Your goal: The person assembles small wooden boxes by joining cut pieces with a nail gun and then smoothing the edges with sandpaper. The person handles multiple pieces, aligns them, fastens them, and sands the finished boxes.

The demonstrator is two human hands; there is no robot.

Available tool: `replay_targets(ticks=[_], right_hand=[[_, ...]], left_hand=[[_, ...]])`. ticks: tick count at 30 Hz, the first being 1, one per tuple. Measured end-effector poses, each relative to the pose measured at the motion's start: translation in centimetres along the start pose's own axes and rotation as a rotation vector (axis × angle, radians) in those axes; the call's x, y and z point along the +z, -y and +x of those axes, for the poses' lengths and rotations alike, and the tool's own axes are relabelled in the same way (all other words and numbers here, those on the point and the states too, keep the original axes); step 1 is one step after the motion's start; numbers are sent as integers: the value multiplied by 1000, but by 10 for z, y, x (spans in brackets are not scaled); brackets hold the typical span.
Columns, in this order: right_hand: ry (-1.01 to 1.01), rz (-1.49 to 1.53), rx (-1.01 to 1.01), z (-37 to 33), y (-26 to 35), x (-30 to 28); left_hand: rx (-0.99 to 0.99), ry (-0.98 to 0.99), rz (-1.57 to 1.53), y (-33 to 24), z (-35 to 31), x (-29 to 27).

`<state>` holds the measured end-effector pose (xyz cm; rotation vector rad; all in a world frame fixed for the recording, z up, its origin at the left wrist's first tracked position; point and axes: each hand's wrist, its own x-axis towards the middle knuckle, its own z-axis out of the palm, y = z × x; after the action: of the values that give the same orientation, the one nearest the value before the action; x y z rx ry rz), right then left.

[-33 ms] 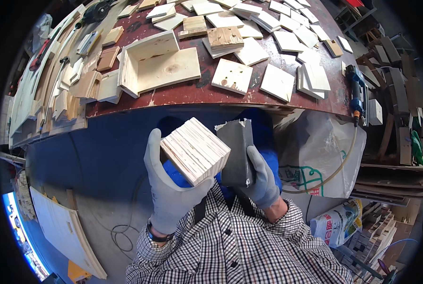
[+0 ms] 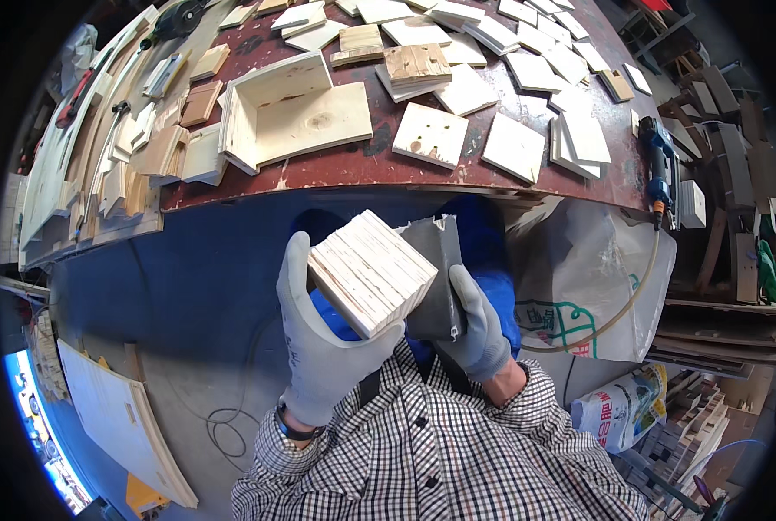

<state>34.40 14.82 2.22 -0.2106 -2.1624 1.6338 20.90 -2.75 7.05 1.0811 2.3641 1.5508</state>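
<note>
My left hand (image 2: 325,360), in a pale grey glove, grips a plywood block (image 2: 375,271) with its thumb and fingers on opposite sides. The block's striped layered face is turned up. My right hand (image 2: 480,334), gloved too, holds a dark grey sanding block (image 2: 440,286) with ragged upper edges, apparently wrapped in sandpaper. The plywood block partly covers the sanding block; whether the two touch I cannot tell. Both are held in front of my chest, below the bench's near edge.
A dark red bench (image 2: 336,176) carries many pale wood squares (image 2: 515,148) and a corner-shaped wooden piece (image 2: 305,122). On its right edge lies a blue air tool (image 2: 658,169) with a hose. Wood strips (image 2: 66,174) line the left; a white plastic bag (image 2: 596,260) hangs at right.
My left hand has moved the plywood block to the right, over more of the sanding block. The right hand has stayed nearly in place. The view has shifted slightly.
</note>
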Motion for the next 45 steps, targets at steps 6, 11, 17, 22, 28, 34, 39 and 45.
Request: replay_targets(ticks=[6,11,17,22,28,34,39,45], right_hand=[[-47,-82,-12,-2,1,9],[-17,54,44,0,2,8],[5,-93,-13,9,-7,3],[-267,586,424,29,17,16],[-182,237,233,46,25,0],[-4,-242,-43,74,16,2],[79,-128,-87,6,19,10],[-47,-181,-161,-8,16,7]], left_hand=[[2,92,65,-1,14,-9],[-352,250,-492,-1,27,-22],[-474,197,-950,31,13,2],[-756,55,-1234,28,-10,20],[-731,29,-1130,40,-15,18],[-677,-3,-1110,25,-15,13],[-602,-108,-1151,30,1,1],[-556,-137,-929,40,2,-7]])
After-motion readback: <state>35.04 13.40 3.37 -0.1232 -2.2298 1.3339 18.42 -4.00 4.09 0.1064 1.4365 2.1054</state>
